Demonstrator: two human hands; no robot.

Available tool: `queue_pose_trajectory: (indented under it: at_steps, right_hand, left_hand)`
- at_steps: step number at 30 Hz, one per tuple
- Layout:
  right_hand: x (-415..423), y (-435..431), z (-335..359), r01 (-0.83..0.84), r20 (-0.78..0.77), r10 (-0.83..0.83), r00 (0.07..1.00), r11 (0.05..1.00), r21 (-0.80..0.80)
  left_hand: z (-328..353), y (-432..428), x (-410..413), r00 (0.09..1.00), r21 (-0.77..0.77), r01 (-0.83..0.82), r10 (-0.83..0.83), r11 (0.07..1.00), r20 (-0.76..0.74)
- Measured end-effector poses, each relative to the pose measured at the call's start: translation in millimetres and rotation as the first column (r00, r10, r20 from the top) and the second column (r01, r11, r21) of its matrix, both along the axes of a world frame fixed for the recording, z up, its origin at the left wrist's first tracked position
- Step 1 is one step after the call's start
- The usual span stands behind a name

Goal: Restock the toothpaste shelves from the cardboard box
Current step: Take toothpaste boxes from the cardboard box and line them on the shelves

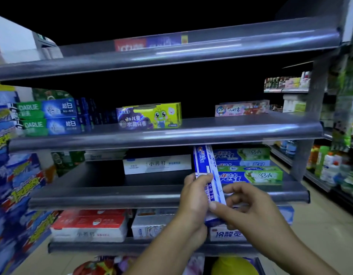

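Fingers of the left hand (193,201) curl round the left edge of a blue-and-white Crest toothpaste box (205,165). The right hand (255,211) pinches the box's lower right edge under its thumb (214,205), with its other fingers loosely bent beside it. Both hands hold only the lower half, and the box stands nearly on end, leaning a little to the left, in front of the third shelf (112,195).

The top end looks the likeliest trouble. It sits just under the front lip of the upper shelf (171,133) and could catch there if it is lifted before it is tipped flat. Swinging it down to the right could nudge the stack of green Crest boxes (249,171) just beside it. With such a low grip, a knock up top might twist the box loose.

Room lies to the left — a bare stretch of shelf runs in front of the white baking-soda box (157,163) and on toward the far end. The raised front lip has to be cleared going in. The cardboard box is not in view.
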State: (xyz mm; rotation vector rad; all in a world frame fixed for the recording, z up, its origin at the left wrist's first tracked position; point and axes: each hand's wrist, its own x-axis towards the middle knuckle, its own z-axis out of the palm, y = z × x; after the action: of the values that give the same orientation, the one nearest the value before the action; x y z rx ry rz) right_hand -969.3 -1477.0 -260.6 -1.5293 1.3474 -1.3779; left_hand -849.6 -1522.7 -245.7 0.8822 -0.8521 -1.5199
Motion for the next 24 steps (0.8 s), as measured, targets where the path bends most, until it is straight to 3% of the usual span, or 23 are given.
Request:
queue_pose_trajectory:
  at_steps: [4,8,13,18,24]
  right_hand:
    - [-3.4,-2.4,6.0,-0.043,0.034,0.043,0.998,0.999,0.004]
    - [-30.5,-14.4,10.6,0.072,0.083,-0.069,0.994,0.997,-0.034]
    - [-83.8,-33.3,21.1,0.177,0.282,-0.142,0.949,0.979,-0.102]
    - [-117.3,-56.4,31.0,0.272,0.329,-0.211,0.920,0.950,-0.153]
    - [-137.6,-86.6,26.0,0.345,0.238,-0.300,0.924,0.922,-0.176]
  left_hand:
    - [4.1,-4.8,-3.8,0.995,-0.045,0.032,-0.036,0.998,-0.089]
    - [9.6,-23.5,5.7,0.999,-0.149,0.013,-0.006,0.989,0.053]
    - [23.4,-50.8,27.9,0.998,-0.179,-0.039,0.047,0.983,0.038]
    - [18.6,-69.7,26.6,0.948,-0.270,0.032,0.056,0.962,0.313]
    - [17.4,-96.3,16.8,0.740,-0.435,-0.003,0.294,0.901,0.605]
